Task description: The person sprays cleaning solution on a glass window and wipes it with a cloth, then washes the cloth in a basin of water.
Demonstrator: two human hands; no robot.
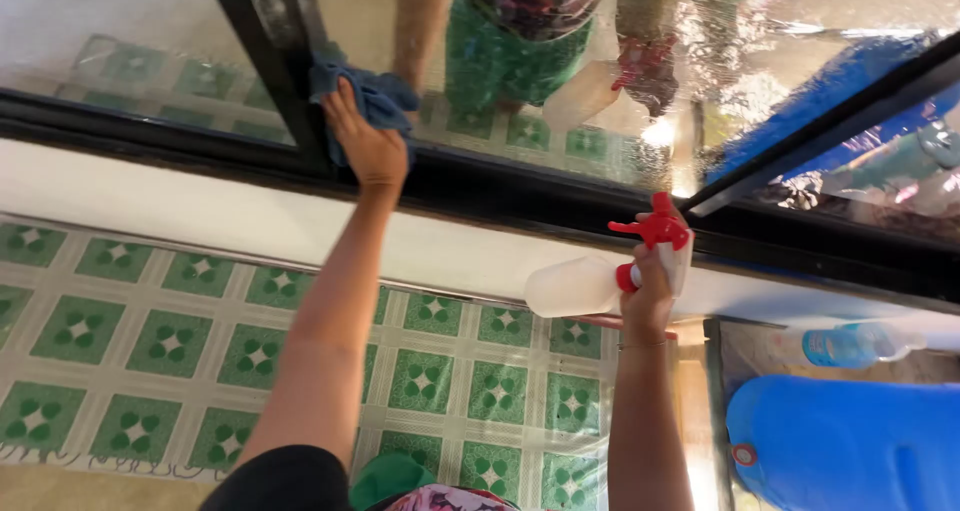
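My left hand (368,147) presses a blue cloth (372,96) against the black frame (270,61) of a glass door, low down near the floor track. My right hand (648,296) grips the neck of a translucent white spray bottle (570,286) with a red trigger head (655,229), held sideways in front of the door's bottom rail. The glass (560,61) mirrors my arm, my clothes and the bottle.
The black bottom rail (520,196) runs across the view above a white sill. Green patterned floor tiles (170,336) lie below. A large blue container (850,441) and a clear plastic bottle (850,346) sit at the lower right. A second dark frame (820,126) slants at the upper right.
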